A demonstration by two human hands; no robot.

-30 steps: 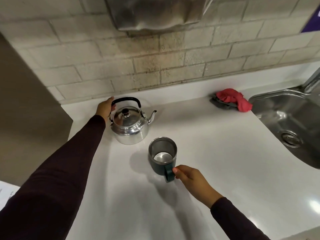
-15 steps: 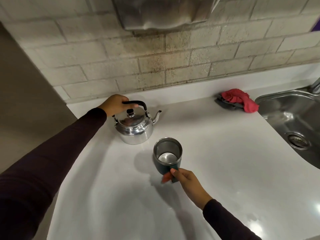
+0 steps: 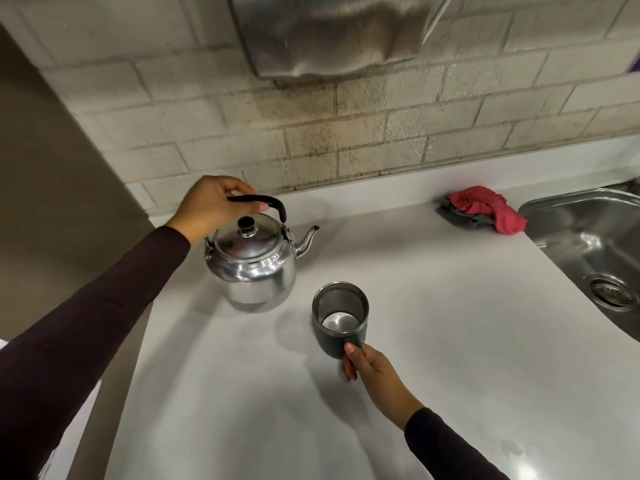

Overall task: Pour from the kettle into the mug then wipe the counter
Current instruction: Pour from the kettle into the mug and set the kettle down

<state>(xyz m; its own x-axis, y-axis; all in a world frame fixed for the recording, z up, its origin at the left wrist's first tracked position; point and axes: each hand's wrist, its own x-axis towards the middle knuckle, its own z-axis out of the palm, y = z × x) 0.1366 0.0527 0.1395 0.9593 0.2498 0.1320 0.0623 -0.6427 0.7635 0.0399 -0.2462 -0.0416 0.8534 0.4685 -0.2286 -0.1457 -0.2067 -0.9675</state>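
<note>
A shiny steel kettle (image 3: 254, 268) with a black handle and knob stands upright on the white counter (image 3: 450, 341), spout pointing right. My left hand (image 3: 211, 211) is closed around the top of its handle. To its lower right stands a dark green mug (image 3: 341, 318) with a steel inside; it looks empty. My right hand (image 3: 372, 370) grips the mug's handle from the near side. A red cloth (image 3: 491, 209) lies crumpled on a grey cloth at the back right of the counter.
A steel sink (image 3: 595, 244) with a drain is set into the counter at the right. A tiled wall runs along the back, with a metal hood (image 3: 332, 32) above. A brown panel (image 3: 52, 202) bounds the counter on the left.
My left hand moved from the side of the kettle onto the top of its handle and closed on it. My right hand closed on the mug's handle.
</note>
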